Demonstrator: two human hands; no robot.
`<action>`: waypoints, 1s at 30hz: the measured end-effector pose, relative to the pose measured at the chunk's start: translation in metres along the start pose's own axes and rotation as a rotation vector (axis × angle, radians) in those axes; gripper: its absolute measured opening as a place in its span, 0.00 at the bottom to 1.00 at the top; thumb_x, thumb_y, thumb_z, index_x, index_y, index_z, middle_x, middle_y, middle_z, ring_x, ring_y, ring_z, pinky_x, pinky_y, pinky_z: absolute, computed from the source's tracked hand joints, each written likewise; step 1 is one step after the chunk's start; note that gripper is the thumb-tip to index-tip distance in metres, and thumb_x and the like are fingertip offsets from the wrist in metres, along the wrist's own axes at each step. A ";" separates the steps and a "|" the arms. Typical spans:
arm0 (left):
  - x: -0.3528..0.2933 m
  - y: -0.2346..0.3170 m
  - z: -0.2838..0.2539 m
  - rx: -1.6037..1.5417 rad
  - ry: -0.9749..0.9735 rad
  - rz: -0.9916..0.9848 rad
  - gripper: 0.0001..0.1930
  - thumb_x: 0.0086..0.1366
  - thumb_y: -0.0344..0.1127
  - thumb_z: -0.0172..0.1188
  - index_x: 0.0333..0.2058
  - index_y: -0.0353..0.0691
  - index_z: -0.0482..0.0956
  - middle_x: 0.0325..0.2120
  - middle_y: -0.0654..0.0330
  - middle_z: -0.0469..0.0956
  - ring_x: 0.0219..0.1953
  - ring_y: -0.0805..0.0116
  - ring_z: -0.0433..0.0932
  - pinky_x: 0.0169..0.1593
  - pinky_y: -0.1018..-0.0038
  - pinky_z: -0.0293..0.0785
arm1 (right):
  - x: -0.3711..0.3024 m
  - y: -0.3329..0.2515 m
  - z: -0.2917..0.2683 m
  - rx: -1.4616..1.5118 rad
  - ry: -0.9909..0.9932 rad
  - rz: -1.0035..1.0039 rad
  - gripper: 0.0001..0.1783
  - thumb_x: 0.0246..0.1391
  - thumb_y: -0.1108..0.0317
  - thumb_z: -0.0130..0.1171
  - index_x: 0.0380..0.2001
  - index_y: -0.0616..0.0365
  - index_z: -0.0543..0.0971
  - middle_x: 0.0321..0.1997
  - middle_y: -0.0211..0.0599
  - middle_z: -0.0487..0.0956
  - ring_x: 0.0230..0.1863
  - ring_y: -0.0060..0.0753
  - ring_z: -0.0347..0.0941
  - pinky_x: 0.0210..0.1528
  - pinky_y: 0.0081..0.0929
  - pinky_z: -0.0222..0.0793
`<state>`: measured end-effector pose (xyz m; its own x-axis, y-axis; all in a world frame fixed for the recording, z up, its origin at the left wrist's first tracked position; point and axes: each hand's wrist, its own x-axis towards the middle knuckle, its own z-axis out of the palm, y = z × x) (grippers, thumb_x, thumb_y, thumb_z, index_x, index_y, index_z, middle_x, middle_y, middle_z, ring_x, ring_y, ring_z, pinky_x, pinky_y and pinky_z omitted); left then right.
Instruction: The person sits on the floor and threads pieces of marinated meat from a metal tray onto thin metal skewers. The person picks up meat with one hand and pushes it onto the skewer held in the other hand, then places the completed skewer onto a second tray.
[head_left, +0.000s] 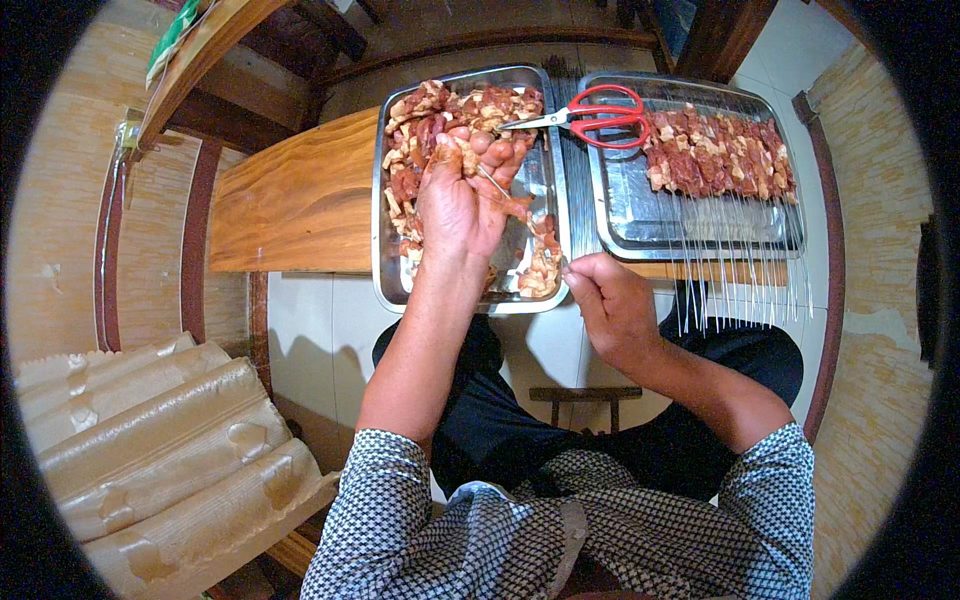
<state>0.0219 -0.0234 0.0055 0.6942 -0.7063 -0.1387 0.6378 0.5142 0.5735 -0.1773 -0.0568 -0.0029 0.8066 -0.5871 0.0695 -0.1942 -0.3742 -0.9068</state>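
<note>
My left hand (465,195) is turned palm up over the left metal tray (381,230), fingers curled around pieces of raw meat (466,156). A thin metal skewer (493,183) slants from these fingers toward my right hand (612,305), which is closed in a pinch at the tray's near right corner. Its far end is hidden among the left fingers. A meat piece (517,207) hangs by the skewer below the left palm. Chunks of red meat (425,100) and pale fat (541,270) lie in the tray around the left hand.
Red-handled scissors (608,117) lie across the trays' rims, blades over the left tray. Loose skewers (578,200) lie between the trays. The right tray (625,235) bears several filled skewers (720,150), their bare ends overhanging its near edge. A wooden bench (290,195) supports the trays. Corrugated cardboard (180,450) lies lower left.
</note>
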 end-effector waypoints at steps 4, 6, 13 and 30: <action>0.001 0.000 -0.006 -0.048 -0.144 -0.006 0.08 0.68 0.37 0.41 0.35 0.42 0.67 0.29 0.61 0.70 0.32 0.67 0.72 0.50 0.58 0.73 | 0.001 0.003 0.001 -0.015 0.020 -0.030 0.10 0.56 0.65 0.50 0.32 0.61 0.73 0.26 0.48 0.75 0.29 0.51 0.74 0.31 0.40 0.67; 0.001 -0.001 -0.005 -0.045 -0.175 -0.005 0.07 0.68 0.38 0.42 0.35 0.42 0.67 0.28 0.62 0.69 0.32 0.67 0.72 0.49 0.59 0.73 | 0.001 0.000 -0.001 0.007 0.019 -0.015 0.09 0.56 0.66 0.51 0.31 0.61 0.73 0.26 0.48 0.75 0.29 0.50 0.74 0.31 0.39 0.67; -0.003 -0.001 0.000 -0.008 -0.089 0.020 0.09 0.69 0.38 0.41 0.37 0.40 0.67 0.28 0.59 0.73 0.31 0.63 0.78 0.42 0.60 0.78 | 0.003 0.003 -0.002 0.082 0.014 0.089 0.08 0.51 0.68 0.55 0.25 0.61 0.73 0.21 0.43 0.74 0.23 0.39 0.73 0.27 0.33 0.67; -0.015 -0.004 0.010 0.390 -0.104 -0.106 0.10 0.68 0.38 0.43 0.38 0.39 0.69 0.31 0.53 0.76 0.33 0.62 0.76 0.43 0.62 0.74 | 0.012 0.007 -0.011 0.016 0.066 0.062 0.09 0.48 0.68 0.58 0.23 0.61 0.72 0.18 0.38 0.73 0.19 0.30 0.68 0.25 0.31 0.65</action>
<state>0.0056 -0.0192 0.0137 0.5818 -0.8007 -0.1427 0.5154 0.2272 0.8263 -0.1748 -0.0741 -0.0037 0.7544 -0.6552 0.0401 -0.2330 -0.3244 -0.9168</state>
